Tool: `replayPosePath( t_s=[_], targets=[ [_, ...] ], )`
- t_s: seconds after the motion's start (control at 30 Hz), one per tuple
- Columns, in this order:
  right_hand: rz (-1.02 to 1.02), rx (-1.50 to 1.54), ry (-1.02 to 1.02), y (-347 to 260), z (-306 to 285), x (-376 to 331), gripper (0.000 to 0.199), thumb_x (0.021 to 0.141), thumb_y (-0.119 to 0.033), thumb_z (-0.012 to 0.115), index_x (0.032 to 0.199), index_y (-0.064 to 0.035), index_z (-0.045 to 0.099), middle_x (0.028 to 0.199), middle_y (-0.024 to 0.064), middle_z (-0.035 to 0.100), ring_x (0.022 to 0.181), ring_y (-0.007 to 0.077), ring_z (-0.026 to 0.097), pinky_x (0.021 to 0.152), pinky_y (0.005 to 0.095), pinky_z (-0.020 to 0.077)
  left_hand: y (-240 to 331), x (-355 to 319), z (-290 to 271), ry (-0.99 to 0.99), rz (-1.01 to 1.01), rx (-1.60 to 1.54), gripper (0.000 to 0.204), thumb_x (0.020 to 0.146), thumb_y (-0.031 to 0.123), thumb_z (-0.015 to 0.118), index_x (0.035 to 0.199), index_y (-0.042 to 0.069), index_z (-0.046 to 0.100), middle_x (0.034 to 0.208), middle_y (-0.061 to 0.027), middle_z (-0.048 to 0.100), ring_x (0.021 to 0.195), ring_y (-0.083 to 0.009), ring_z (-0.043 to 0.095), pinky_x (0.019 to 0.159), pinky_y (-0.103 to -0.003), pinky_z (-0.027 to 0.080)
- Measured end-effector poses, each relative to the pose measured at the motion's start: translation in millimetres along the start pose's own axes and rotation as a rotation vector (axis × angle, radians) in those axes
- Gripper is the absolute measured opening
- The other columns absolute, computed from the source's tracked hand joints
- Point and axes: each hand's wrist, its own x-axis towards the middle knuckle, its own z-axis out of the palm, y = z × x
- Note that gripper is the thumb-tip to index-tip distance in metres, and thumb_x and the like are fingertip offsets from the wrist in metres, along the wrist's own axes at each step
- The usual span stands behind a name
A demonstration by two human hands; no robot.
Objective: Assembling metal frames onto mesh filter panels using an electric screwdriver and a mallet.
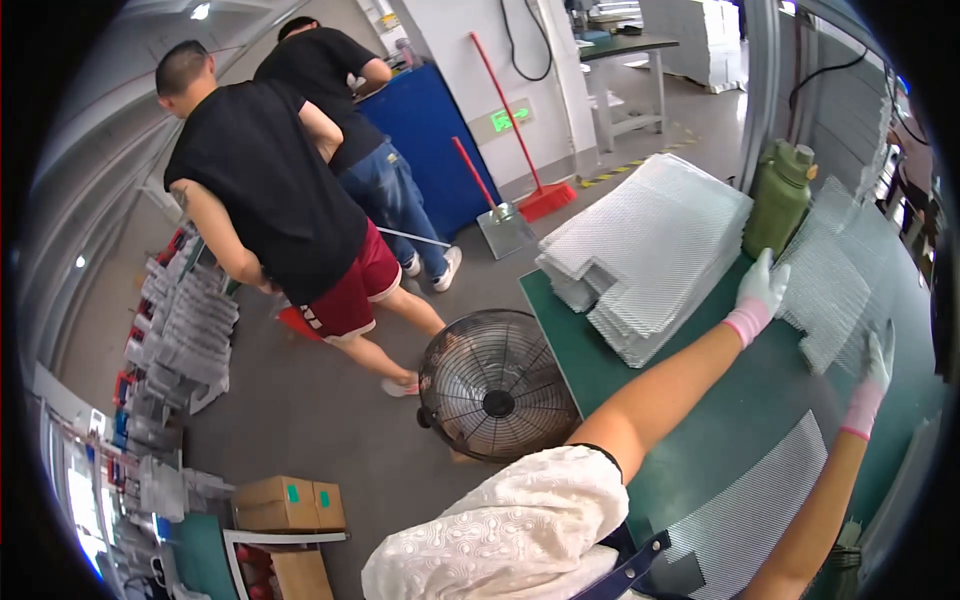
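Observation:
Both my hands wear white gloves with pink cuffs. My left hand lies at the left edge of a silvery mesh sheet, its fingers stretched out and slightly apart. On the other side, near the sheet's lower right, is my right hand, fingers extended; whether it touches the sheet is unclear. A tall stack of notched mesh sheets stands to the left of my left hand. Closer to my body, another mesh sheet lies on the green tabletop.
A green bottle stands behind my left hand. Beside the table's left edge is a black floor fan. Two people stand at the far left, near a blue panel. A red broom and a dustpan lean by the wall.

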Motion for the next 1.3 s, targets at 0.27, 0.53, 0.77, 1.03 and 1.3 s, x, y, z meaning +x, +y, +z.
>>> replayPosePath(
  t_s=[0.27,0.53,0.77,1.03,1.3],
  targets=[
    [0.09,0.367,-0.091,25,-30,23,0.047,0.09,-0.003,0.051,0.135,-0.0007,0.037,0.137,0.0087,0.041,0.12,0.0162,0.043,0.102,0.0276,0.0344,16,2,-19,-0.005,-0.09,-0.394,0.055,0.094,0.039,0.044,0.125,-0.006,0.043,0.124,-0.0196,0.052,0.118,-0.0284,0.048,0.101,-0.032,0.035],
    [0.011,0.383,-0.088,-25,-16,-22,0.057,0.083,0.003,0.05,0.137,-0.0045,0.035,0.133,0.0097,0.045,0.117,0.0183,0.046,0.102,0.0302,0.0355,17,-21,-33,-0.354,0.136,0.277,0.037,0.1,0.024,0.028,0.114,0.0,0.054,0.11,-0.0127,0.06,0.099,-0.0219,0.057,0.087,-0.032,0.044],
    [0.05,0.375,0.091,-92,-8,-159,0.048,0.081,0.011,0.054,0.128,0.0001,0.044,0.113,0.0108,0.055,0.095,0.0187,0.058,0.084,0.0297,0.0491,84,-82,-70,-0.462,-0.165,-0.763,0.051,0.093,0.017,0.052,0.134,-0.004,0.031,0.106,-0.0092,0.058,0.086,-0.0135,0.059,0.082,-0.023,0.045],
    [0.099,-0.248,0.22,-126,-35,-354,0.061,0.085,-0.006,0.058,0.139,0.0003,0.03,0.08,0.0047,0.06,0.068,0.0102,0.057,0.066,0.0231,0.048,111,-236,-90,-0.561,0.156,0.134,0.067,0.075,0.011,0.071,0.132,-0.002,0.039,0.072,0.0013,0.054,0.062,-0.0043,0.05,0.06,-0.019,0.045],
    [0.093,-1.105,0.251,-76,-63,-405,0.068,0.084,-0.022,0.062,0.141,-0.0091,0.028,0.054,0.0085,0.043,0.045,0.0204,0.047,0.049,0.031,0.0431,81,-293,-94,-0.65,0.145,0.49,0.079,0.072,0.035,0.072,0.135,0.001,0.037,0.061,-0.001,0.05,0.05,-0.0117,0.049,0.052,-0.026,0.045]
  ],
)
